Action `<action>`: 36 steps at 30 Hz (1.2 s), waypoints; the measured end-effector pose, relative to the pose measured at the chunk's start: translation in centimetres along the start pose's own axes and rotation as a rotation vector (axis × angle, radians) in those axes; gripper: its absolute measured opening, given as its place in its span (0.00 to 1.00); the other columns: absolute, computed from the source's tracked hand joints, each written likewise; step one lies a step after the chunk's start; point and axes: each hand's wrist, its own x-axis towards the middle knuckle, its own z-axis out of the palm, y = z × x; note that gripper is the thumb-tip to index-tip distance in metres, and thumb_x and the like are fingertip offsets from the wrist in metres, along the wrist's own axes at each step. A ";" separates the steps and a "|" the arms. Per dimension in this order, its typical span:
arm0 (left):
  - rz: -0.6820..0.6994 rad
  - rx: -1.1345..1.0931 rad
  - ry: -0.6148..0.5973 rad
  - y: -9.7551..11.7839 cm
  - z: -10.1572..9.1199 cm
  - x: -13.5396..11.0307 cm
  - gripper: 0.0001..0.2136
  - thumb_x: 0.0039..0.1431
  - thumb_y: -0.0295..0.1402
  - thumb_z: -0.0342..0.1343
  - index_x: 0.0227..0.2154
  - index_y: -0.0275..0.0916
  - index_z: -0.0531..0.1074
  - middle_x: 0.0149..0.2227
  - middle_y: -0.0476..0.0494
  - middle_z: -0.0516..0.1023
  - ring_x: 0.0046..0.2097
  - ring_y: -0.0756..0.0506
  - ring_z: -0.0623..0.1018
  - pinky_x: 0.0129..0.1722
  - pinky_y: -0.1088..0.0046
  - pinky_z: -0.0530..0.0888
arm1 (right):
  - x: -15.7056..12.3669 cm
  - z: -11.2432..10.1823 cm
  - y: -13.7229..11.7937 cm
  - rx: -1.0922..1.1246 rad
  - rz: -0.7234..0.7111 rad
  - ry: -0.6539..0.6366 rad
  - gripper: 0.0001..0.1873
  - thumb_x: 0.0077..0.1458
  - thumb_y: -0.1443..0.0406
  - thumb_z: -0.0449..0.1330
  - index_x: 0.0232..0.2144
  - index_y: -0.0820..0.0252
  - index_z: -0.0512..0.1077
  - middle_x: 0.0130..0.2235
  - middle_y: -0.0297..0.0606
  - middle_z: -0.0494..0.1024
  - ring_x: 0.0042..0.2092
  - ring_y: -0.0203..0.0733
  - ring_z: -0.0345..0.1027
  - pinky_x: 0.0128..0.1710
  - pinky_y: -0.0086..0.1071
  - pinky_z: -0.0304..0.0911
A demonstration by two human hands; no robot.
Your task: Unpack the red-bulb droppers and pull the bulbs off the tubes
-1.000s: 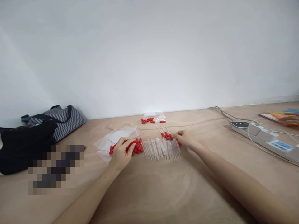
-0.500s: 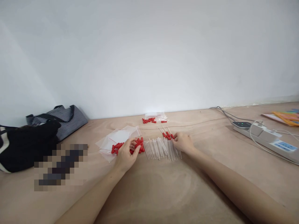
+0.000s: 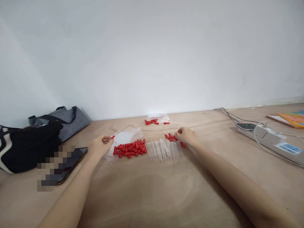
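Note:
My left hand (image 3: 101,146) pinches one small red rubber bulb (image 3: 113,137) between thumb and fingers, above the clear plastic bags. Just right of it lies a pile of red rubber bulbs (image 3: 130,148), partly on the bags. Beside the pile, thin clear tubes (image 3: 161,150) lie side by side in a row. My right hand (image 3: 186,136) is closed at the row's far right end, its fingertips together; what they hold, if anything, I cannot make out. Several tubes fitted with red bulbs (image 3: 170,137) lie by its fingertips. Another red bulb (image 3: 182,144) shows just under this hand.
Near the wall is a clear bag (image 3: 156,117) with more red bulbs around it. To the left are a phone (image 3: 73,164), a black bag (image 3: 30,148) and a striped bag (image 3: 71,122). A power strip (image 3: 282,147) with cables and colourful booklets (image 3: 292,119) lie right.
My left hand has left the bulb pile and moved left and up, with one red bulb in its fingers. The right hand has shifted slightly up, and a red bulb now shows beneath it.

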 end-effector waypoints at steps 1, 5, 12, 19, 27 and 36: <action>-0.066 0.004 -0.024 -0.7 -0.2 0.5 0.09 0.41 0.37 0.55 0.27 0.39 0.72 0.28 0.46 0.77 0.33 0.42 0.75 0.27 0.72 0.67 | 0.6 0.2 -0.2 0.014 0.017 -0.032 0.09 0.45 0.61 0.55 0.27 0.59 0.71 0.30 0.40 0.76 0.34 0.42 0.69 0.30 0.30 0.56; -0.177 -0.034 -0.141 -2.5 0.4 0.9 0.10 0.40 0.37 0.56 0.25 0.37 0.73 0.24 0.44 0.77 0.30 0.42 0.76 0.25 0.73 0.67 | 2.9 1.0 -1.2 0.047 0.076 -0.167 0.12 0.42 0.58 0.58 0.17 0.61 0.69 0.20 0.39 0.74 0.23 0.39 0.67 0.22 0.29 0.56; -0.102 -0.061 -0.222 -2.6 1.6 0.6 0.14 0.45 0.43 0.51 0.24 0.39 0.76 0.27 0.46 0.79 0.34 0.42 0.77 0.29 0.75 0.69 | 4.7 2.4 -2.8 0.023 0.183 -0.251 0.10 0.34 0.65 0.64 0.12 0.62 0.66 0.12 0.35 0.67 0.22 0.40 0.66 0.26 0.33 0.58; -0.076 0.035 -0.066 -2.8 1.3 0.9 0.18 0.49 0.43 0.48 0.33 0.36 0.75 0.34 0.38 0.78 0.39 0.37 0.74 0.35 0.68 0.68 | 5.0 2.6 -2.9 0.125 0.251 -0.325 0.11 0.40 0.66 0.64 0.15 0.64 0.66 0.15 0.34 0.68 0.22 0.37 0.66 0.25 0.31 0.59; 0.576 -0.054 0.464 3.0 2.6 -3.7 0.12 0.54 0.38 0.48 0.29 0.39 0.75 0.30 0.44 0.76 0.34 0.45 0.72 0.39 0.68 0.66 | 1.2 -0.3 -3.4 0.535 0.073 -0.196 0.06 0.51 0.63 0.56 0.26 0.61 0.66 0.25 0.33 0.72 0.27 0.33 0.66 0.26 0.26 0.60; 0.877 -0.227 0.089 9.1 6.0 -10.3 0.11 0.58 0.35 0.48 0.40 0.39 0.70 0.33 0.46 0.77 0.38 0.45 0.70 0.39 0.67 0.62 | -7.0 0.5 -3.8 1.102 -0.286 -0.399 0.17 0.33 0.57 0.66 0.22 0.60 0.66 0.22 0.31 0.72 0.26 0.34 0.65 0.29 0.30 0.59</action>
